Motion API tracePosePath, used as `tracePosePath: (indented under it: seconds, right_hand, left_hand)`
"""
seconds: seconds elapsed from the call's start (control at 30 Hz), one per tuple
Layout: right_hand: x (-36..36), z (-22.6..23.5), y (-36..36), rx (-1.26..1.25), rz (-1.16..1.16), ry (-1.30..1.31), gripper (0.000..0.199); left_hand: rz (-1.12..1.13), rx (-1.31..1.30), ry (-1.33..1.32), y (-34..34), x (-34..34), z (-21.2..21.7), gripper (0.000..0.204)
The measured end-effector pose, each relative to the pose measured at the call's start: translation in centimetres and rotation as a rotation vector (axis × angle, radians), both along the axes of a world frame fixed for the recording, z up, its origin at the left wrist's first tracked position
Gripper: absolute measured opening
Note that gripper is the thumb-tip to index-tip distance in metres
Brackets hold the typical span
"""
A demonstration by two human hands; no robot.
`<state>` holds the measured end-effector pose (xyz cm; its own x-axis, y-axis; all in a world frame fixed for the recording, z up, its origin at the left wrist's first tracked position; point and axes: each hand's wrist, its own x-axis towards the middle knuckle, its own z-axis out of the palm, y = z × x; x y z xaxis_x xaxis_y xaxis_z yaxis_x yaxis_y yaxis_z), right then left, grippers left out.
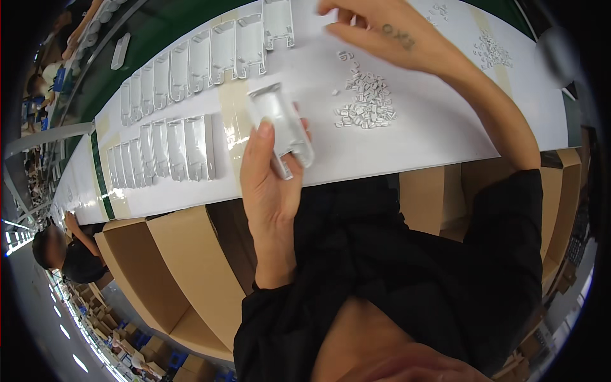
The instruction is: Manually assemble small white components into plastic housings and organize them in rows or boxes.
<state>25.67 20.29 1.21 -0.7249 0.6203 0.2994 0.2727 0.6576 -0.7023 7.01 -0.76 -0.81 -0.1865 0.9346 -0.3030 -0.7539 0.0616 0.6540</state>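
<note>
Black long sleeves, bare tattooed hands (270, 184)

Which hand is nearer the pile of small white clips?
Right. The right hand hovers just above the pile of small white clips; the left hand, holding a white housing, sits beside it.

Bench (433, 137): open strip along near edge; blocked left by rows of white housings (167, 148), centre by small-clip pile (366, 102)

The right hand (382, 32) has its fingertips cut off by the top edge, hiding any grip.
</note>
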Motion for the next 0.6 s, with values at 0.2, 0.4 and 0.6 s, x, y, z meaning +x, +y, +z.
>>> tracePosePath:
  seconds: [0.2, 0.4, 0.6]
  right_hand:
    - [2.2, -3.2, 2.8, 0.269, 0.279, -0.119, 0.022]
    - [1.3, -1.2, 0.6, 0.321, 0.266, -0.247, 0.01]
    - [0.9, -0.9, -0.3, 0.306, 0.164, -0.282, 0.008]
  left_hand:
    - [0.144, -0.037, 0.066, -1.8, -1.4, -0.8, 0.048]
    - [0.152, -0.034, 0.039, -2.3, -1.8, -0.9, 0.05]
    - [0.146, -0.073, 0.037, -2.3, -1.9, -0.8, 0.049]
